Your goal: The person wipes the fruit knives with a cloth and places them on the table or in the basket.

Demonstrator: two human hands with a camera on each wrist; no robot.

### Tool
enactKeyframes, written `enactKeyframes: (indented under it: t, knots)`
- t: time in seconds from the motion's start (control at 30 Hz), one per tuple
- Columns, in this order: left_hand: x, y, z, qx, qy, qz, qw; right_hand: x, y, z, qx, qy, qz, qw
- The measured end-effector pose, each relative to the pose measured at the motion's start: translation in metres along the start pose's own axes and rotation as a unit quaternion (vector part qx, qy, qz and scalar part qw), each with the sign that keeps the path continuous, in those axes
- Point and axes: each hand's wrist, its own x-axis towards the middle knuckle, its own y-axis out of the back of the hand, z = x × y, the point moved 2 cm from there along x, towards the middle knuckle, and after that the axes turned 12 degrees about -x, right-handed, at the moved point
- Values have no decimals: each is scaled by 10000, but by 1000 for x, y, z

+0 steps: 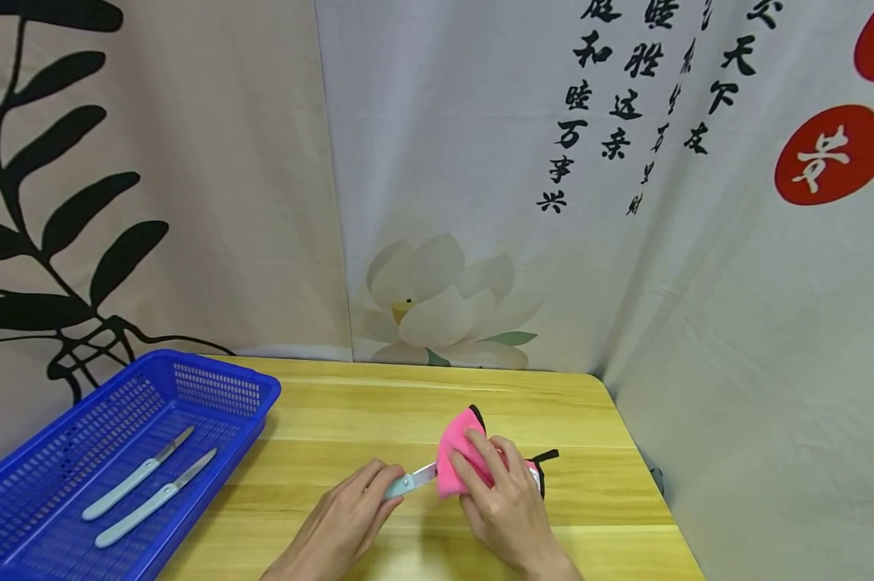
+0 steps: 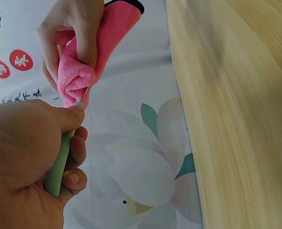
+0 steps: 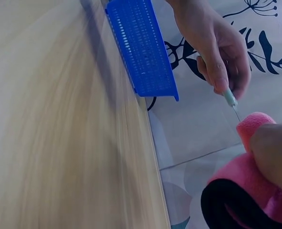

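My left hand (image 1: 349, 512) grips a knife by its pale green handle (image 2: 59, 164), with the blade (image 1: 425, 474) pointing right. A pink cloth (image 1: 453, 452) with black edging is bunched in my right hand (image 1: 505, 504), which holds it around the blade's far part. The blade's tip is hidden inside the folds. In the right wrist view, a short stretch of thin blade shows between the handle (image 3: 230, 98) and the cloth (image 3: 250, 126). Both hands are above the wooden table (image 1: 349, 403).
On the left stands a blue perforated plastic basket (image 1: 262, 391). Two knives lie side by side in it, one knife (image 1: 139, 488) farther back and another knife (image 1: 156, 510) nearer. A printed fabric curtain (image 1: 444, 161) hangs behind the table and along its right side.
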Motion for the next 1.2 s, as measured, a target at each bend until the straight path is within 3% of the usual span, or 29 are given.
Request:
enactKeyframes:
  t: [0.17,0.3,0.47,0.6,0.7,0.83,0.93,1.07,1.2]
  knots:
    - [-1,0,0,-535,391,-134,9977,-1,0,8,17,-144,63,9999]
    - [-5,-2,-2,-1274,388,49,9911,0,1,14,108,-343,323,9988]
    - [-7,-6,-3,-2052,151,518,9772,-1,3,19,300,-686,622,9952]
    - [-6,-7,-1,-2691,488,651,9597,-2,3,19,510,-880,835,9913]
    - [-7,-7,1,-3397,1163,520,9319,1,3,15,640,-869,1155,9874]
    - [-6,-8,2,-4343,2046,242,8769,9,6,8,713,-585,1687,9813]
    - [-5,-7,2,-4878,2329,115,8412,17,9,3,755,-285,1991,9767]
    - [-4,-8,1,-5353,2236,31,8146,26,14,-5,748,112,2190,9728]
    - [-3,-9,3,-5676,2023,-65,7980,29,16,-13,667,497,2179,9724]
